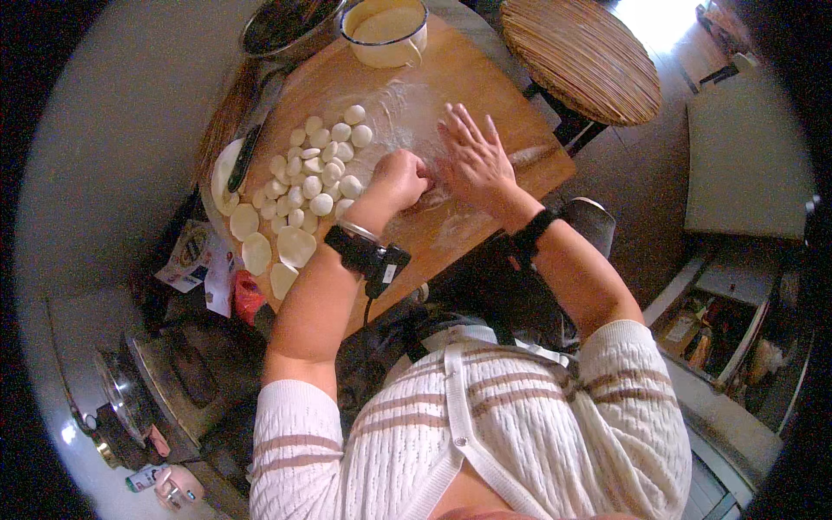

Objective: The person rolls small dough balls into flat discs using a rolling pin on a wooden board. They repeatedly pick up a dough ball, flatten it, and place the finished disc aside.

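Observation:
My left hand [402,177] is curled low over the floured wooden board [481,71]. Whatever its fingers may hold is hidden. To its right, my right hand [478,153] is stretched out palm down, fingers extended and slightly apart, low over the board; what lies under the palm cannot be seen. A pale, elongated floury shape [530,155] shows beyond its thumb side or wrist, too blurred to name. Left of my left hand lie many small dough pieces [312,186], rounded and dusted with flour. Several flat, round dough wrappers [297,246] are spread along the board's left edge.
A dark-handled knife [244,159] lies at the left edge by more pale dough [224,170]. At the back stand a blue-rimmed enamel pot [385,49] and a metal basin [292,32]. A round woven tray [582,58] sits beyond the board's right corner.

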The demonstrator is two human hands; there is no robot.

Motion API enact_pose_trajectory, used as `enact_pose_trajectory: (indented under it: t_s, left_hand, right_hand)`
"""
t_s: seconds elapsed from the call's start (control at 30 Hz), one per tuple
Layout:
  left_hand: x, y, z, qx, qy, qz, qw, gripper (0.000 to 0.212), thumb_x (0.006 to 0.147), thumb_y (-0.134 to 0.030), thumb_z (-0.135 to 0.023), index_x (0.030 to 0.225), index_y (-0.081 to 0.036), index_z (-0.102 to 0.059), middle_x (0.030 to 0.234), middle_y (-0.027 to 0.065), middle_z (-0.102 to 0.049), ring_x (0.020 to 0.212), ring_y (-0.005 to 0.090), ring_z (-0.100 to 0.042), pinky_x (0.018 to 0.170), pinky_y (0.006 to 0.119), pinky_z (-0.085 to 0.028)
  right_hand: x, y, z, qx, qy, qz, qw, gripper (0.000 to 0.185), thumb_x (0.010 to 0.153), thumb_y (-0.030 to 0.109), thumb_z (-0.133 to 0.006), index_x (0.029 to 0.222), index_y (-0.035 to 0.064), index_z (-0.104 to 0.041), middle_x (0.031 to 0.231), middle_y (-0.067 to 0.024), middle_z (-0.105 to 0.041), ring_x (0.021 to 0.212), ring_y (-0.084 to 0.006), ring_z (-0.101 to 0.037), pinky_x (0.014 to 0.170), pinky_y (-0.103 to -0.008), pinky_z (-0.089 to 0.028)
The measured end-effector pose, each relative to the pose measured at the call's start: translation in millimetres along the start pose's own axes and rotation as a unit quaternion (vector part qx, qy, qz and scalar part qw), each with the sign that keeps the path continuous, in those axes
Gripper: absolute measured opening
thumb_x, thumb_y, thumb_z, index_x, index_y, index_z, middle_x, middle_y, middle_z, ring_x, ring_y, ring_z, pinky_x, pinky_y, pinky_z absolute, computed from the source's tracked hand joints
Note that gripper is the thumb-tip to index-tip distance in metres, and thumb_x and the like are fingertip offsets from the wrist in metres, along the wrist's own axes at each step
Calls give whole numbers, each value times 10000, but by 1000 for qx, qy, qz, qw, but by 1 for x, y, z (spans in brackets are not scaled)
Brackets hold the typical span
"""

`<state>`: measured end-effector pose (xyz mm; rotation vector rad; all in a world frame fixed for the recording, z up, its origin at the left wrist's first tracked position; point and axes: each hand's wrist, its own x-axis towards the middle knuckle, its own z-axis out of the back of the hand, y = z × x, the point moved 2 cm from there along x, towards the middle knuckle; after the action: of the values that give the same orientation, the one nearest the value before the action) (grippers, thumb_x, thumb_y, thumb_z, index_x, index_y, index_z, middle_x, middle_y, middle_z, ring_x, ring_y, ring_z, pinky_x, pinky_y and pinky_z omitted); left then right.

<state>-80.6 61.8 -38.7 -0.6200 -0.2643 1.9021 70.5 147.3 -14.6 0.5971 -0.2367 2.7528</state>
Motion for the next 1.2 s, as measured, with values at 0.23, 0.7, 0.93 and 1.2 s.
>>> enact_pose_trajectory:
  t_s: [0.23,0.7,0.93,1.2]
  left_hand:
    - [-33,12,-8,-281,6,58,958,206,799,-172,-718,918,-4,-733,836,105,-729,756,166,-672,710,326,-533]
    - [-39,4,-7,-152,-34,12,988,178,792,-173,-711,899,-30,-723,825,146,-711,738,245,-688,708,368,-534]
    - [-20,-2,-4,-13,-54,11,998,162,788,-161,-680,867,-21,-698,859,195,-686,802,349,-680,723,430,-534]
    - [-37,1,-13,-77,-59,-9,995,198,788,-189,-712,906,-30,-704,856,181,-695,808,317,-689,735,413,-532]
  right_hand:
    - [-44,6,1,200,216,-16,956,494,946,381,-468,1300,46,-544,1489,-164,-380,1401,-332,-308,1142,-440,-259]
    - [-43,10,4,199,144,3,969,513,933,352,-488,1341,41,-503,1514,-188,-333,1416,-313,-294,1141,-474,-236]
    - [-15,8,-19,110,30,-5,993,546,949,354,-469,1378,17,-450,1495,-175,-372,1413,-305,-308,1143,-507,-227]
    - [-32,13,3,184,76,-7,980,496,941,372,-478,1307,42,-541,1484,-175,-388,1390,-322,-342,1136,-493,-249]
